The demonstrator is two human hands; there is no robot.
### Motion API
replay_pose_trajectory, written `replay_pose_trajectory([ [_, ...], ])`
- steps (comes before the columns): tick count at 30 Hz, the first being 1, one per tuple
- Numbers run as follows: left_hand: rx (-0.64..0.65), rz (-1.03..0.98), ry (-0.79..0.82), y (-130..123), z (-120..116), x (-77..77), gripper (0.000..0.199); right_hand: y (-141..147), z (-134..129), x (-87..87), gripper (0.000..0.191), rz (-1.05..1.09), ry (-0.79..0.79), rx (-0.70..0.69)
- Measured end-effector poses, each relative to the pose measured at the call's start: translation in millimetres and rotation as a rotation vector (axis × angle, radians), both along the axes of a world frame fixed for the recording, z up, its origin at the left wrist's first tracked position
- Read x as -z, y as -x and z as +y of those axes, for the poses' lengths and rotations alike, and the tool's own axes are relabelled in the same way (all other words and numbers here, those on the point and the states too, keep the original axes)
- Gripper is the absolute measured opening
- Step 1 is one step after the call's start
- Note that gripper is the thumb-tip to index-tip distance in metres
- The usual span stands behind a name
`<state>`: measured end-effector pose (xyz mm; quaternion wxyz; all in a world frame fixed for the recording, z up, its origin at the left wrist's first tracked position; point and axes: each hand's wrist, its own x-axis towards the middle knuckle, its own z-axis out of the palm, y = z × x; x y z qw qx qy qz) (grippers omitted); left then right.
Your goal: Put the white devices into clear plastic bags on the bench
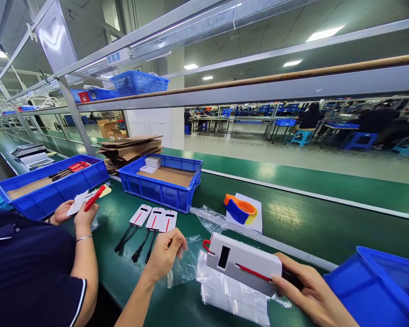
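Note:
My right hand (301, 284) grips one end of a white and grey device (243, 263) with a dark window, a red stripe and a red loop at its far end. Under the device lies a stack of clear plastic bags (233, 299). My left hand (168, 252) is closed, thumb against curled fingers, beside a loose clear bag (187, 263); whatever it pinches is too small to make out. Several white cards with red stripes (155, 219) and black cables lie on the green table beyond my left hand.
A co-worker's hands (83, 211) hold a red and white piece at left. Blue bins stand at left (51, 200), centre (160, 195) and right (371, 290). Tape rolls (241, 209) sit on paper. Flattened cardboard (132, 150) is stacked behind.

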<state>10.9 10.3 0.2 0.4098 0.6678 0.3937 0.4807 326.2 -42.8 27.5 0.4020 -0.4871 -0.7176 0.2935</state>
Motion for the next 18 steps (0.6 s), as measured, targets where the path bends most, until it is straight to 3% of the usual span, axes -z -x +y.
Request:
replay_pose_trajectory([
  [7,-0.003,-0.010,-0.023,-0.4,-1.9,1.8,0.061,0.9,3.3,8.7,0.039,-0.005,0.000,-0.067],
  [18,-0.198,0.069,-0.189,-10.7,-4.7,8.4,0.057,11.3,-6.8,-8.6,0.038,-0.007,-0.022,-0.066],
])
